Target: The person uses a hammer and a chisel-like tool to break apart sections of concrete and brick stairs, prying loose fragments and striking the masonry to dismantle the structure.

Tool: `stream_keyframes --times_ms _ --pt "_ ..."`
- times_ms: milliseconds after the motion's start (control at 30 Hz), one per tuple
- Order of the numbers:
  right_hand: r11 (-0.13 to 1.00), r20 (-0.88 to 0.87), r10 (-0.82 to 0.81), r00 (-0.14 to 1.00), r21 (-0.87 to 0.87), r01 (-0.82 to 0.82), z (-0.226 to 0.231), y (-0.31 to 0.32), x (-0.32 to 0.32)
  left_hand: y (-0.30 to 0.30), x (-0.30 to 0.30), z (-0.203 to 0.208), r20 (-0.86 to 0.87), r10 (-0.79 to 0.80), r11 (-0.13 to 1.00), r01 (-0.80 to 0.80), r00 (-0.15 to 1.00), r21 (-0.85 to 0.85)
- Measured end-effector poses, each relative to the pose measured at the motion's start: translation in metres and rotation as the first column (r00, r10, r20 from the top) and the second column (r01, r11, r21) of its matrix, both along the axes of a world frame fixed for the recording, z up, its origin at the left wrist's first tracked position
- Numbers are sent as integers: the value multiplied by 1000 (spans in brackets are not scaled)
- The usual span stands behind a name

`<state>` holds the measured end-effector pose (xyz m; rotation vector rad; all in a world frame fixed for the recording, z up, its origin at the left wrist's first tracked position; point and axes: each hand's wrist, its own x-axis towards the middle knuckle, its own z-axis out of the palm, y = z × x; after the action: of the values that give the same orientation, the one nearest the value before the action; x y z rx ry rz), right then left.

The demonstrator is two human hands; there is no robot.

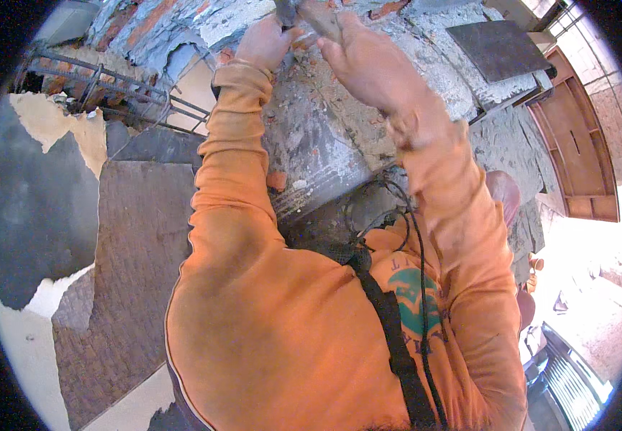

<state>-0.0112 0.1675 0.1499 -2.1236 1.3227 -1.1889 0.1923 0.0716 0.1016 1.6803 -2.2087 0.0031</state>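
Both my hands are at the top edge, over a rubble-strewn concrete ledge point(311, 147). My left hand point(262, 44) is closed around a dark grey metal tool point(286, 11), chisel-like, its ends hidden or cut off. My right hand point(375, 66) grips a thick grey-brown handle point(323, 21) that slants up and leftward; its head is out of the picture. The two tools come close together, and I cannot tell whether they touch. Behind them stands a broken wall point(174, 25) with exposed brick and flaking blue-grey plaster.
Bare steel bars point(127, 86) stick out at the upper left. Broken dark panels point(142, 266) lie on the left. A flat dark slab point(499, 49) rests at the upper right, near a brown wooden frame point(577, 136). A black cable point(420, 266) hangs along my chest.
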Motion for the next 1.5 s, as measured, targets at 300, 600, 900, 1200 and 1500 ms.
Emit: stream_keyframes --times_ms 300,600,900,1200,1500 --pt "995 146 60 987 -85 -48 34 26 -16 -13 23 -16 23 -41 998 42 999 -55" --pt "996 -99 -29 995 84 38 23 30 -15 -8 13 -16 -32 -22 999 21 999 -33" --pt "995 -128 87 988 54 -81 -30 19 -20 32 -22 -33 -56 -25 999 26 998 32" --pt "848 79 -81 994 530 27 -89 107 -119 62 -47 -46 29 -275 961 275 961 5" --pt "777 138 -255 957 618 118 -141 155 -156 74 -11 -5 27 -90 981 84 996 175"
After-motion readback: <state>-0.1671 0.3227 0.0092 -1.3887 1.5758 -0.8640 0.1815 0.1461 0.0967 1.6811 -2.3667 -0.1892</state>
